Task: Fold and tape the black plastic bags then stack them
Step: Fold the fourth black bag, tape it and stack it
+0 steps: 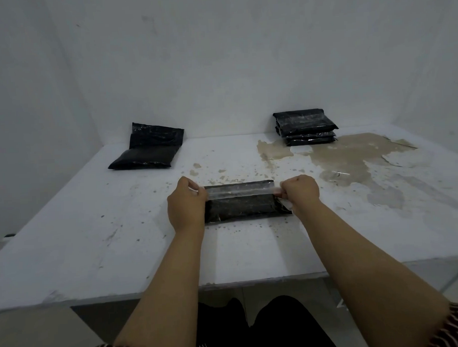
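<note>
**Tape stretched over folded bag, both hands pinching the ends**

We see a folded bag (246, 202) lying flat mid-table (94, 231), near the front edge: glossy black plastic, roughly rectangular, long side running left-right, wrinkled with small glints. A clear tape strip (242, 192) runs lengthwise across its far half, pulled taut from side to side.

Left hand (186, 204) has its fingers closed on the tape's left end, at the bag's left edge. Right hand (299, 192) is curled into a near fist, pinching the right end. A loose bit of tape or plastic sticks out below the right hand; we can't tell which.

We can't tell whether the strip is already touching the bag or sits just above it. The hands cover both short ends of the bag, so the folds there are hidden.

Far left: an unfolded bag (147, 150), back part propped against the wall (217, 55), front part flat. Far right: a stack (306, 126) of taped bags at the wall; looks like three or four, exact count is unclear. Beside and in front of the stack, the table's white coating is worn to brown patches.

Striped sleeves (457, 326) are cut off at the bottom corners.
</note>
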The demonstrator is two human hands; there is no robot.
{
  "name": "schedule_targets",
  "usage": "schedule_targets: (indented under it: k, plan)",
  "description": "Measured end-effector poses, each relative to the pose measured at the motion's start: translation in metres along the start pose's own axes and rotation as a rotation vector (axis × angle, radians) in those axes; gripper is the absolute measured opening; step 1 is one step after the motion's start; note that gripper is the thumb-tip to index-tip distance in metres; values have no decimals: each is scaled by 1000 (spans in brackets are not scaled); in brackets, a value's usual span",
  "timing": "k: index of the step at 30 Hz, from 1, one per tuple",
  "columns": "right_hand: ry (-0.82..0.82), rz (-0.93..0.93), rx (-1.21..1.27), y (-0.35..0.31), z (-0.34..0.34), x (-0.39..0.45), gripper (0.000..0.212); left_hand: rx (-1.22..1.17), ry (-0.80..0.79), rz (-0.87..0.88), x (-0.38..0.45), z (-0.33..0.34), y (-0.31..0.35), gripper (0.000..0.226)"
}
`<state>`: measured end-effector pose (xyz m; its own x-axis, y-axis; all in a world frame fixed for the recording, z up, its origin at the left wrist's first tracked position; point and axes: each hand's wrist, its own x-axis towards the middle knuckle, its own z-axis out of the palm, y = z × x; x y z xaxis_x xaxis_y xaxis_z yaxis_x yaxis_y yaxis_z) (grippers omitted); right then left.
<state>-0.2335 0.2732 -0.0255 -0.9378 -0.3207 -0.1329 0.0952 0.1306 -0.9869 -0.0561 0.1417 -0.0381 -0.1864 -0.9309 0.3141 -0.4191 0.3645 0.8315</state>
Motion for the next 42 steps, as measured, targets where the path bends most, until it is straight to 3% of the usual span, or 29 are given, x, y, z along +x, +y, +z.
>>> schedule_targets:
  k: [6,12,19,22,27,31,34,38,42]
  plan:
    - [9,4,-50,4,1,2,19,67,7,58,2,3,-3,8]
    - [119,-101,-406,2,3,-1,37,78,8,32,4,4,-4,7]
    - [86,-190,-791,15,8,2,9,40,-1,29,1,3,-6,8]
    - [50,-200,-876,12,3,7,24,7,0,31,-1,3,-7,8]
    - [75,-248,-604,-1,-3,4,32,-19,2,59,-2,3,-8,8]
    - [111,-199,-378,-4,-3,-2,4,-20,-1,48,-3,3,-8,8]
    - [180,-181,-305,-5,-5,-4,19,-28,4,45,-3,2,-9,8]
    - [177,-454,-410,-6,5,-18,33,-21,18,58,-3,4,-9,8]
    - [-4,-748,-659,0,23,-25,36,-36,16,47,-2,4,-9,8]
